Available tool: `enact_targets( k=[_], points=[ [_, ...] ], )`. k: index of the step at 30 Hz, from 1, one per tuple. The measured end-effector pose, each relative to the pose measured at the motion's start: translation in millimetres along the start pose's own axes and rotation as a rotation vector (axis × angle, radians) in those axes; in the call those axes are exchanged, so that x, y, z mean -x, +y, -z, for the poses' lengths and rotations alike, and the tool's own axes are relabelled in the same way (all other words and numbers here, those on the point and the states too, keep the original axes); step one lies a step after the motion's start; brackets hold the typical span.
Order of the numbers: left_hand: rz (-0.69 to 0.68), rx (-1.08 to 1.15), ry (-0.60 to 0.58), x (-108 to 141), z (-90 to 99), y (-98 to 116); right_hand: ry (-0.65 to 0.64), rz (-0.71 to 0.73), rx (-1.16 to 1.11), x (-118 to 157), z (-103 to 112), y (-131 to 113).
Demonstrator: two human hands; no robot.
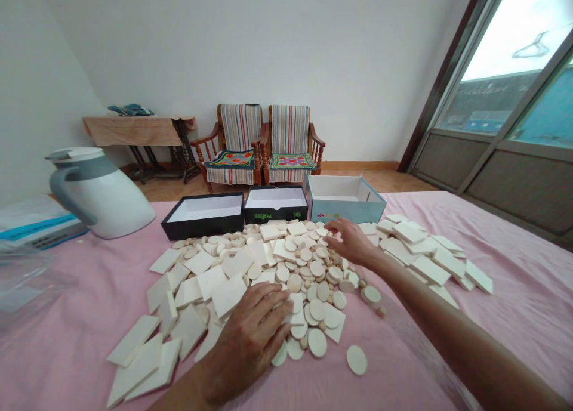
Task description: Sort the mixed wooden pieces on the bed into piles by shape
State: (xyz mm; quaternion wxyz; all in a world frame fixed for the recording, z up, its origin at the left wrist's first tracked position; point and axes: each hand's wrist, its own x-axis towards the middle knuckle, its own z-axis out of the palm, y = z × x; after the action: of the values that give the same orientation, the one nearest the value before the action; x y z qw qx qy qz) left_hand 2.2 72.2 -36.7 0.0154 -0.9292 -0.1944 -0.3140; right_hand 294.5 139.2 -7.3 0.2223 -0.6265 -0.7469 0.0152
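Observation:
A mixed heap of pale wooden pieces covers the pink cloth in front of me: square tiles (210, 281), round discs (317, 343) and small beads (322, 325). My left hand (255, 333) lies palm down over the near middle of the heap, fingers stretched out and touching discs and tiles. Whatever is under its palm is hidden. At the heap's far right, my right hand (351, 242) reaches in just before the light-blue box (347, 210). Its fingers are bent, with a gap between thumb and forefinger, close to discs and beads.
Two black open boxes (203, 225) stand left of the light-blue one, behind the heap. More square tiles (430, 270) lie in a pile at right. A white-and-grey jug (111, 196), a blue-and-white packet (45, 231) and clear plastic (27, 286) are at left. Two chairs (242, 127) stand beyond.

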Motion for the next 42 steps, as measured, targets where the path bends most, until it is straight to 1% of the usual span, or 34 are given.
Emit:
enact_targets(
  k=[2, 4, 6, 8, 14, 19, 21, 23, 25, 28, 30, 31, 32, 33, 34, 35, 36, 38, 40, 42],
  points=[
    [0.005, -0.005, -0.008, 0.1, 1.5, 0.3, -0.073, 0.075, 0.015, -25.5, -17.2, -14.4],
    [0.011, -0.010, -0.013, 0.0, 3.3, 0.9, -0.136, 0.116, 0.055, -47.4, -31.2, -22.9],
    [0.011, -0.013, -0.010, -0.6, 5.0, 1.4, -0.191, 0.111, 0.095, -63.1, -40.8, -27.6],
    [0.009, -0.015, -0.003, -1.5, 6.4, 1.5, -0.221, 0.069, 0.130, -71.6, -45.7, -30.0],
    [0.021, -0.014, -0.001, -3.2, 6.4, 0.0, -0.206, -0.015, 0.179, -73.4, -43.8, -30.4],
    [0.018, -0.019, 0.006, -0.5, 3.8, -1.4, -0.106, -0.075, -0.012, -63.9, -35.5, -26.9],
    [0.018, -0.019, 0.014, 0.5, 2.9, -2.0, -0.024, -0.122, -0.085, -53.1, -26.9, -17.7],
    [0.013, -0.020, 0.016, 1.0, 2.0, -2.5, 0.101, -0.207, -0.114, -37.2, -14.1, 1.0],
    [0.007, -0.021, 0.019, 0.7, 1.3, -2.5, 0.226, -0.322, -0.074, -17.7, 2.2, 29.2],
    [0.004, -0.019, 0.029, -0.6, 0.4, -1.7, 0.353, -0.521, 0.048, 12.1, 28.5, 78.8],
    [0.004, -0.017, 0.030, -1.5, -0.1, -1.0, 0.416, -0.647, 0.117, 27.7, 42.2, 105.1],
    [0.003, -0.017, 0.028, -1.8, -0.4, -0.7, 0.452, -0.685, 0.154, 33.2, 46.5, 113.3],
    [0.003, -0.018, 0.028, -2.0, -0.8, -0.6, 0.483, -0.691, 0.184, 37.1, 48.6, 117.6],
    [0.004, -0.021, 0.028, -2.0, -1.3, -0.6, 0.503, -0.662, 0.199, 39.3, 48.1, 117.7],
    [0.005, -0.023, 0.026, -1.9, -1.9, -0.8, 0.498, -0.603, 0.192, 39.9, 45.1, 114.1],
    [0.005, -0.024, 0.025, -1.7, -2.5, -1.0, 0.462, -0.523, 0.156, 38.9, 39.5, 107.5],
    [0.005, -0.024, 0.022, -1.5, -3.2, -1.3, 0.401, -0.438, 0.092, 36.6, 31.8, 98.7],
    [0.002, -0.023, 0.016, -1.0, -4.2, -1.8, 0.239, -0.308, -0.070, 28.3, 12.1, 78.9],
    [-0.001, -0.023, 0.017, -0.7, -4.7, -2.2, 0.116, -0.254, -0.182, 16.6, -9.2, 61.9],
    [0.002, -0.022, 0.014, -0.5, -4.5, -2.3, 0.060, -0.259, -0.207, 3.6, -27.6, 51.0]
  ],
)
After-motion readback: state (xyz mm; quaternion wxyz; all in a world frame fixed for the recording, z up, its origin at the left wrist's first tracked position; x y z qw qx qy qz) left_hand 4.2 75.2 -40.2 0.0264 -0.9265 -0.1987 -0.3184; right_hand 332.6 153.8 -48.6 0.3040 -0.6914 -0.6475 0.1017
